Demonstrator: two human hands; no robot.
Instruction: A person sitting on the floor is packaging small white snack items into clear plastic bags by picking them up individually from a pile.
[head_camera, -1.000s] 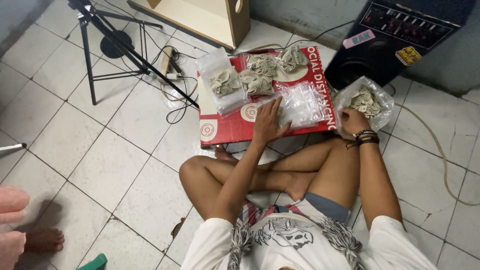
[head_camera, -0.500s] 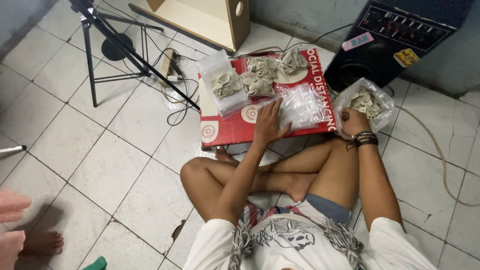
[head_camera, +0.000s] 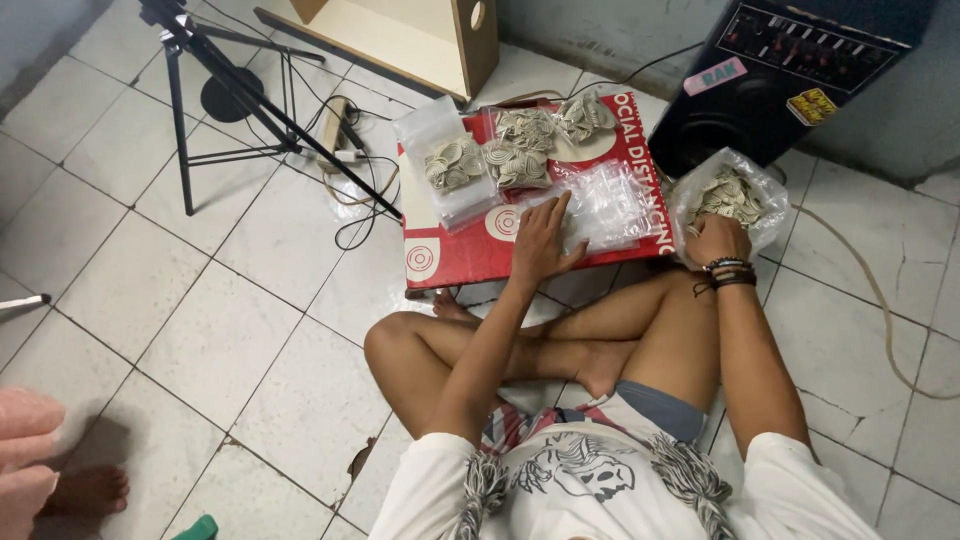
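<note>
Hands — left on plastic bags

The board on the floor is red with white lettering and white ring marks, and the bags on it are clear, the filled ones holding pale grey-green pieces. The floor tiles are off-white with dark grout. The speaker box is black with pink and yellow stickers, the shirt white with a grey print, and the wrist bands black.

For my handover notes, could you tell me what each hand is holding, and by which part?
The left hand lies flat on the clear plastic bags, gripping nothing. The right hand is at the mouth of the open bag of rings; its grip cannot be told.
</note>
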